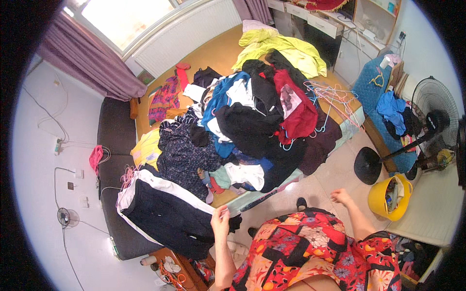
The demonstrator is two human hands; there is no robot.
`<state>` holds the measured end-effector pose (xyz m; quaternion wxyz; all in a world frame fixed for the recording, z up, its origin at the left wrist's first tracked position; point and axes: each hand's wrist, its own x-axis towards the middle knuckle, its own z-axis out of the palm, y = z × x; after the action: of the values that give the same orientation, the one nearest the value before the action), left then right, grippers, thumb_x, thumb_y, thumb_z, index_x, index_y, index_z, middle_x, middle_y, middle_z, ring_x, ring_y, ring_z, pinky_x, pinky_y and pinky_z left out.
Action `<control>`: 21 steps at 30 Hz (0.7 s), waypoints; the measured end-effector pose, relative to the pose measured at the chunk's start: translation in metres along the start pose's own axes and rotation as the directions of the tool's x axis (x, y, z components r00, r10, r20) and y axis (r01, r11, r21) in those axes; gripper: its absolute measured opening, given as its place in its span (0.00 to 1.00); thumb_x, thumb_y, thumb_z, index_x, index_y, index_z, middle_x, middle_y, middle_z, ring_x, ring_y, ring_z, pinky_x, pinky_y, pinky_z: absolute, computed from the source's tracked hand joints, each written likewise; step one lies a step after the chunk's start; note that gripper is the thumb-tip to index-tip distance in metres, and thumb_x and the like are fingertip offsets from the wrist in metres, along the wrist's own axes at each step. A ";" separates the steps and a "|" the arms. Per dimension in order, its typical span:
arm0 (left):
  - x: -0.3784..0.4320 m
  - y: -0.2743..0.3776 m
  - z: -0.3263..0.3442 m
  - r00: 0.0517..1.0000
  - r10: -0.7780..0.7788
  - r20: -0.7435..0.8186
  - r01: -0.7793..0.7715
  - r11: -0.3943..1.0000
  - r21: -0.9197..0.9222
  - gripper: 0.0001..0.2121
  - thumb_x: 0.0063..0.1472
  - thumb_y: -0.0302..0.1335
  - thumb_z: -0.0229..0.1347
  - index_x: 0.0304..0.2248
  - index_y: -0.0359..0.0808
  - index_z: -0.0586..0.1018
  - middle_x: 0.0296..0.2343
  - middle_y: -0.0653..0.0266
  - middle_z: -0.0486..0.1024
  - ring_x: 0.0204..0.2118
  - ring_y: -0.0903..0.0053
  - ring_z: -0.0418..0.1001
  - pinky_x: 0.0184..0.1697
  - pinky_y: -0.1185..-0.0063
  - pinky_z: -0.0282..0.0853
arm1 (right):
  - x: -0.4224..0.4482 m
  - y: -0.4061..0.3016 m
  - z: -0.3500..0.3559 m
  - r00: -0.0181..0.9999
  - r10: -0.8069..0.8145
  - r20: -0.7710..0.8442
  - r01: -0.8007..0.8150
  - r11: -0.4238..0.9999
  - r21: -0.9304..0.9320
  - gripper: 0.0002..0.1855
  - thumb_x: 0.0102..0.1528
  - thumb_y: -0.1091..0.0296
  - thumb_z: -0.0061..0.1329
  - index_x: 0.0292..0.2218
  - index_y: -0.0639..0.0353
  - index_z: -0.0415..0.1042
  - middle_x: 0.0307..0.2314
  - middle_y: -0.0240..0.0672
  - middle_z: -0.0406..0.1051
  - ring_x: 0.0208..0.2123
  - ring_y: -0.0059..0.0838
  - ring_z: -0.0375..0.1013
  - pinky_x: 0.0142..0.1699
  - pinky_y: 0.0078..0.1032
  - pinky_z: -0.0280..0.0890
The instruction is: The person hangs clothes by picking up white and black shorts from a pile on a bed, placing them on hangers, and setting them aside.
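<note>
My left hand [220, 221] pinches the near end of a white garment [171, 185], which stretches along the edge of the bed. Dark trousers [167, 211] lie over that white cloth, their near end just left of my hand. My right hand [341, 196] is held over the tiled floor, fingers loosely curled, with nothing visible in it. Before me a large heap of clothes covers the bed, with a black garment [251, 122], a dark red top [296, 109], a navy patterned garment [189, 152] and a white cloth [245, 175].
Tangled wire hangers [335, 98] lie at the bed's right corner, pink ones [129, 176] by the headboard [116, 138]. A yellow bucket [378, 198] and a standing fan [435, 116] are at my right. A wooden bedside cabinet [182, 267] stands at lower left.
</note>
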<state>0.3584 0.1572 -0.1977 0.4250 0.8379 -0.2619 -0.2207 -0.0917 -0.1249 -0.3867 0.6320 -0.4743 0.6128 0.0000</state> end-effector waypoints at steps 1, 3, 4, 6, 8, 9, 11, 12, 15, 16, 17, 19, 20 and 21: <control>0.005 0.012 0.020 0.999 -0.036 0.038 0.037 0.999 -0.035 0.12 0.52 0.22 0.53 0.38 0.33 0.75 0.34 0.61 0.71 0.33 0.75 0.71 0.38 0.79 0.67 | 0.002 0.001 -0.028 0.998 0.009 -0.056 -0.007 0.999 0.035 0.09 0.50 0.69 0.46 0.34 0.61 0.72 0.23 0.34 0.72 0.20 0.23 0.71 0.23 0.20 0.66; 0.016 0.040 0.053 0.998 0.014 0.061 -0.015 1.000 0.023 0.12 0.51 0.22 0.53 0.38 0.34 0.75 0.34 0.61 0.71 0.34 0.75 0.70 0.37 0.79 0.67 | 0.003 0.015 -0.087 0.981 0.051 -0.186 -0.037 0.996 0.078 0.07 0.51 0.69 0.45 0.31 0.61 0.71 0.22 0.34 0.71 0.20 0.24 0.71 0.23 0.20 0.65; 0.023 0.053 0.067 0.994 0.068 0.089 -0.075 0.994 0.080 0.13 0.51 0.23 0.53 0.39 0.35 0.75 0.35 0.60 0.70 0.35 0.74 0.70 0.37 0.79 0.66 | 0.004 0.027 -0.113 0.964 0.079 -0.253 -0.058 0.994 0.089 0.07 0.52 0.68 0.45 0.30 0.61 0.70 0.22 0.33 0.71 0.20 0.24 0.71 0.23 0.20 0.65; 0.041 0.067 0.087 0.989 0.110 0.098 -0.119 0.988 0.098 0.14 0.50 0.23 0.54 0.40 0.35 0.74 0.35 0.60 0.70 0.36 0.74 0.70 0.36 0.79 0.66 | 0.001 0.035 -0.146 0.930 0.138 -0.341 -0.096 0.986 0.138 0.07 0.52 0.68 0.46 0.30 0.61 0.69 0.21 0.34 0.71 0.19 0.23 0.70 0.22 0.20 0.65; 0.065 0.059 0.098 0.982 0.129 0.141 -0.147 0.982 0.121 0.19 0.50 0.25 0.55 0.43 0.36 0.72 0.38 0.60 0.69 0.38 0.72 0.69 0.38 0.77 0.65 | 0.002 0.035 -0.162 0.933 0.150 -0.326 -0.095 0.979 0.178 0.07 0.52 0.68 0.46 0.30 0.61 0.69 0.21 0.34 0.70 0.18 0.23 0.70 0.21 0.20 0.64; 0.082 0.059 0.102 0.981 0.124 0.147 -0.143 0.981 0.131 0.19 0.50 0.25 0.55 0.43 0.36 0.72 0.38 0.60 0.69 0.38 0.72 0.69 0.38 0.77 0.65 | 0.002 0.039 -0.164 0.928 0.168 -0.332 -0.094 0.969 0.229 0.07 0.52 0.68 0.46 0.30 0.61 0.69 0.21 0.34 0.70 0.18 0.23 0.69 0.21 0.20 0.64; 0.124 0.065 0.109 0.990 0.011 0.138 -0.027 0.993 0.111 0.23 0.49 0.27 0.56 0.47 0.36 0.70 0.41 0.58 0.68 0.39 0.69 0.68 0.41 0.76 0.65 | 0.004 0.046 -0.156 0.931 0.182 -0.316 -0.091 0.955 0.282 0.06 0.52 0.68 0.46 0.30 0.61 0.70 0.20 0.34 0.70 0.18 0.22 0.69 0.20 0.20 0.63; 0.148 0.057 0.108 0.992 0.036 0.123 -0.058 0.982 0.180 0.25 0.50 0.27 0.57 0.49 0.36 0.67 0.43 0.59 0.67 0.40 0.71 0.67 0.41 0.76 0.66 | 0.005 0.046 -0.150 0.935 0.182 -0.303 -0.079 0.943 0.323 0.06 0.52 0.68 0.47 0.30 0.61 0.70 0.20 0.33 0.70 0.17 0.22 0.68 0.20 0.19 0.63; 0.237 0.001 0.101 0.999 -0.027 0.043 0.020 0.990 0.138 0.31 0.51 0.32 0.59 0.54 0.42 0.61 0.47 0.61 0.63 0.40 0.75 0.67 0.32 0.79 0.68 | -0.003 0.040 -0.125 0.971 0.170 -0.169 -0.127 0.963 0.239 0.07 0.52 0.71 0.46 0.34 0.61 0.71 0.21 0.32 0.71 0.18 0.19 0.68 0.19 0.17 0.60; 0.265 -0.016 0.103 1.000 0.009 -0.007 -0.008 0.998 0.062 0.33 0.51 0.33 0.59 0.55 0.43 0.58 0.47 0.62 0.62 0.40 0.76 0.68 0.30 0.79 0.67 | -0.009 0.038 -0.122 0.981 0.163 -0.107 -0.142 0.973 0.180 0.07 0.52 0.71 0.46 0.35 0.61 0.72 0.22 0.31 0.72 0.19 0.18 0.68 0.19 0.17 0.60; 0.290 -0.001 0.117 0.994 -0.107 0.008 0.106 0.993 0.059 0.35 0.49 0.33 0.61 0.56 0.43 0.57 0.48 0.62 0.62 0.39 0.76 0.68 0.28 0.79 0.66 | -0.016 0.047 -0.117 0.983 0.153 -0.100 -0.132 0.972 0.194 0.08 0.53 0.72 0.46 0.36 0.61 0.72 0.23 0.31 0.72 0.19 0.18 0.68 0.20 0.16 0.60; 0.332 0.037 0.144 0.960 -0.279 0.017 0.279 0.960 -0.009 0.40 0.45 0.36 0.64 0.56 0.42 0.56 0.48 0.60 0.63 0.39 0.76 0.68 0.26 0.79 0.66 | -0.035 0.062 -0.115 0.981 0.174 -0.092 -0.151 0.966 0.212 0.09 0.52 0.74 0.46 0.37 0.62 0.72 0.24 0.33 0.73 0.19 0.20 0.69 0.21 0.16 0.61; 0.352 0.016 0.142 0.966 -0.244 -0.083 0.250 0.965 0.078 0.42 0.43 0.37 0.65 0.56 0.41 0.55 0.48 0.56 0.64 0.40 0.73 0.68 0.29 0.76 0.67 | -0.041 0.058 -0.122 0.979 0.188 -0.077 -0.169 0.965 0.199 0.10 0.50 0.77 0.46 0.37 0.63 0.72 0.25 0.35 0.73 0.20 0.23 0.69 0.22 0.18 0.62; 0.369 0.003 0.144 0.967 -0.192 -0.168 0.220 0.961 0.166 0.45 0.41 0.38 0.66 0.57 0.40 0.54 0.47 0.52 0.65 0.42 0.69 0.69 0.33 0.74 0.68 | -0.046 0.052 -0.131 0.980 0.189 -0.069 -0.174 0.968 0.181 0.10 0.50 0.77 0.46 0.37 0.63 0.72 0.25 0.35 0.73 0.20 0.23 0.69 0.22 0.18 0.62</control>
<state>0.5548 -0.1609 -0.3274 0.3391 0.9105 -0.1595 -0.1750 -0.2348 -0.1483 -0.3557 0.6415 -0.3589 0.6778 -0.0160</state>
